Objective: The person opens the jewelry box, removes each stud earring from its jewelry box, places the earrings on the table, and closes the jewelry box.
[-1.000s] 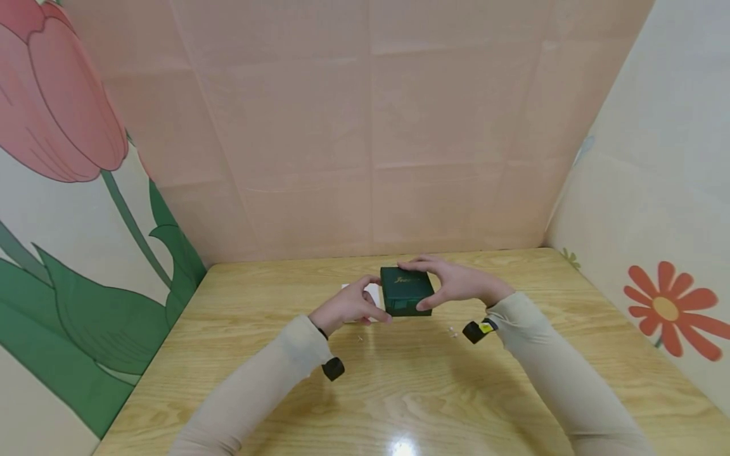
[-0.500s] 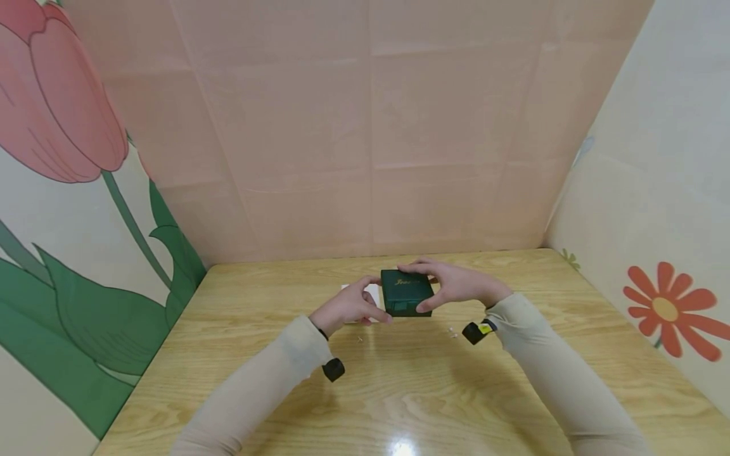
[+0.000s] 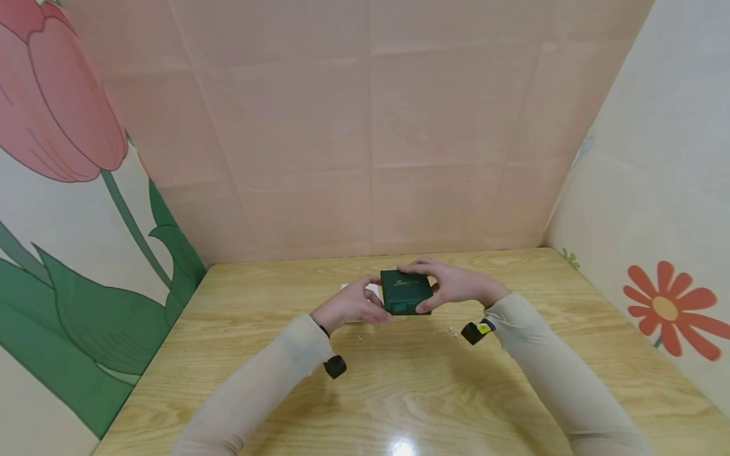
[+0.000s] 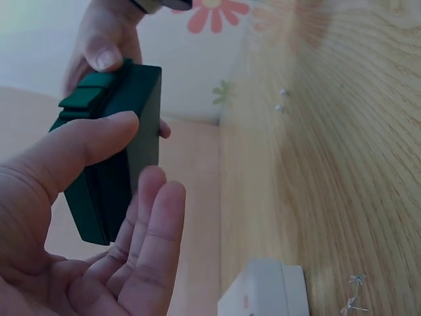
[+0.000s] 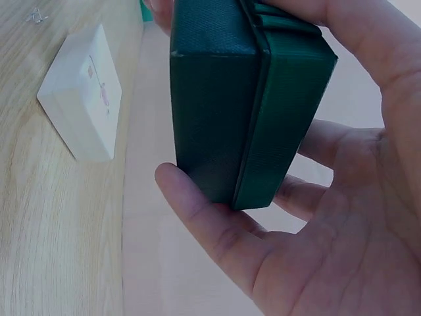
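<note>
A small dark green gift box [image 3: 407, 291] with gold lettering on its lid is held up above the table, its lid closed. A ribbon bow [image 4: 89, 92] sits on its front side. My left hand [image 3: 350, 305] is at the box's left end, with the thumb along the front edge and fingers by the underside. From the right, my right hand [image 3: 461, 282] grips the box, thumb at the front and fingers reaching round the far side. In the right wrist view the green box [image 5: 217, 99] lies between thumb and fingers.
A white box [image 5: 85, 92] with a small printed drawing stands on the wooden table [image 3: 399, 392] beyond the left hand. Tiny pearl-like studs [image 4: 282, 101] lie to the right, and small star-shaped pins [image 4: 356, 293] to the left. Patterned cloth walls border the table.
The box has tipped slightly, its far edge a little lower in the head view. My left fingers have shifted a little beneath it; the right hand keeps its grip.
</note>
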The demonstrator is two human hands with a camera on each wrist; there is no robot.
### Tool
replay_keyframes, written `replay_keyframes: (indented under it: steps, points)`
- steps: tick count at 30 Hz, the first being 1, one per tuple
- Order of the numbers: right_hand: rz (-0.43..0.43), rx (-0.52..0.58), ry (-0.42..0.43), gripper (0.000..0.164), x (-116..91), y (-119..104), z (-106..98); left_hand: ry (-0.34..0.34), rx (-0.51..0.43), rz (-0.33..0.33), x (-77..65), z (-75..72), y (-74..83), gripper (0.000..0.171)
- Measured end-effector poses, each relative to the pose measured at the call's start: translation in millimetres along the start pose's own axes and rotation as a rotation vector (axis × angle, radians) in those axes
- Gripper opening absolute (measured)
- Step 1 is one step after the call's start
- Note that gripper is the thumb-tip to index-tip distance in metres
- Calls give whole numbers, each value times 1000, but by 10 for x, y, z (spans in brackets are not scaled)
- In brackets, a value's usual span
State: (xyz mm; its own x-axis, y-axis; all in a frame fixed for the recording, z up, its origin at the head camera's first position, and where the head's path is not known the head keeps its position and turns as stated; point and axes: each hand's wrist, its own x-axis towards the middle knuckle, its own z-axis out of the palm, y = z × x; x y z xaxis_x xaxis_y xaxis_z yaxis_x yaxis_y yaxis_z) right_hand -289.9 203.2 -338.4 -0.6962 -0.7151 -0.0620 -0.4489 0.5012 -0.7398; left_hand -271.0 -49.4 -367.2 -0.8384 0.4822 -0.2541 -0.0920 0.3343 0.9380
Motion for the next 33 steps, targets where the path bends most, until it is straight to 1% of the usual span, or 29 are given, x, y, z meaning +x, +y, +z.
replay_keyframes:
  steps: [2,3,6,9,14,18,21,25,27,28,30,33]
  points:
    - [-4,7,0,89,-1,6,-4,0,-8,4,17,5,20,89]
    - [-5,9,1,89,-3,9,-7,1,3,7,25,8,31,91]
    - [-5,20,6,89,-10,22,-17,12,64,13,41,17,69,95]
    - [4,41,10,88,-24,40,-37,26,116,16,50,27,118,95]
    - [27,46,26,89,-57,74,-89,17,96,9,60,44,191,89]
    - [47,26,55,90,-84,119,-118,-18,51,12,72,63,227,79]
    - [55,21,72,92,-90,175,-131,-48,-11,16,77,92,260,71]
    - [58,19,85,93,-74,263,-145,-95,-74,41,120,133,269,59]
    - [59,14,91,93,-60,310,-152,-113,-110,57,164,164,259,53]
    - [61,15,92,93,-51,334,-155,-112,-134,54,185,182,254,52]
    - [69,9,98,93,-33,382,-151,-83,-170,28,221,229,245,54]
    - [69,-34,108,94,-1,476,-128,-28,-218,-36,282,292,213,61]
